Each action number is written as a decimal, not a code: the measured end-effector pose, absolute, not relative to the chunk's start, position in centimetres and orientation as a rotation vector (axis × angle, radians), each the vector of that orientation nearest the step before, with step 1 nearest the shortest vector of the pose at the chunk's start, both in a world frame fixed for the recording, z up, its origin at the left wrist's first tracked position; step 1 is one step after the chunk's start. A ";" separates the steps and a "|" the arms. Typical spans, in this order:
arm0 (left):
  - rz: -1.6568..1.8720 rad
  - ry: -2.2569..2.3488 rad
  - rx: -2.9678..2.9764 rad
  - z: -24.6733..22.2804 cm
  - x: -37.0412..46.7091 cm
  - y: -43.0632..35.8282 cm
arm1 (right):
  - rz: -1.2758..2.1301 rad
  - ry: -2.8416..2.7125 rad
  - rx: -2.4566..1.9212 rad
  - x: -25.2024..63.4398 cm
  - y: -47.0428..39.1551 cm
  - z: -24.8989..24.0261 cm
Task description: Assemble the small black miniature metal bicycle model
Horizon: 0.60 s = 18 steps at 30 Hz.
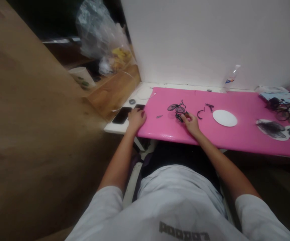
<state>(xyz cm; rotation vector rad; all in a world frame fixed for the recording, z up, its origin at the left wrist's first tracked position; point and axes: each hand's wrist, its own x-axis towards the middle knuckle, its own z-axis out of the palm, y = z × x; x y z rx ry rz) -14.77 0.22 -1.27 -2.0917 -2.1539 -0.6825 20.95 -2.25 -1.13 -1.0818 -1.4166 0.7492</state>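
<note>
A small dark model bicycle (180, 109) rests on the pink table cover, its thin wheels and handlebar showing. My right hand (192, 124) is closed in a pinch on the near end of it, by a black wheel-like part (179, 117). At the table's left side my left hand (136, 119) lies palm down with its fingers out, holding nothing, just below a dark phone (139, 107). Its fingertips lie near that phone; whether they touch it I cannot tell. Between the hands is a small grey piece (159, 116). Right of the bicycle lie a curved black piece (199, 114) and a black angled part (209, 106).
A larger black phone (121, 115) and a grey ring (132, 101) lie at the left. A white plate (225, 118) sits right of my hand. Farther right are dishes of dark parts (272, 130) and another model bicycle (282, 113). A clear bottle (232, 76) stands by the wall.
</note>
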 end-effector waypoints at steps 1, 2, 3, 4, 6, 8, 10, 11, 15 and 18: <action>-0.683 -2.151 -2.090 -1.3 -14.8 0.3 | 0.747 -1.415 -1.081 20.9 -2.2 -1.1; -0.685 -2.151 -2.087 -1.4 -14.9 0.4 | 0.749 -1.412 -1.081 20.9 -2.2 -1.2; -0.688 -2.153 -2.083 -1.5 -15.0 0.5 | 0.753 -1.409 -1.082 20.9 -2.2 -1.2; -0.688 -2.156 -2.079 -1.5 -15.0 0.6 | 0.759 -1.408 -1.084 20.9 -2.2 -1.2; -0.677 -2.158 -2.074 -1.5 -15.1 0.8 | 0.765 -1.412 -1.087 20.9 -2.1 -1.3; -0.649 -2.146 -2.081 -1.4 -15.0 0.9 | 0.761 -1.421 -1.092 21.0 -2.1 -1.3; -0.607 -2.136 -2.098 -1.2 -15.0 0.9 | 0.742 -1.427 -1.105 21.0 -2.1 -1.3; -0.587 -2.135 -2.108 -1.1 -14.9 0.9 | 0.731 -1.427 -1.112 21.0 -2.1 -1.2; -0.548 -2.136 -2.131 -1.0 -14.8 0.6 | 0.735 -1.431 -1.112 20.8 -2.1 -1.2; -0.575 -2.143 -2.112 -1.0 -14.4 0.2 | 0.757 -1.435 -1.102 20.8 -2.1 -1.3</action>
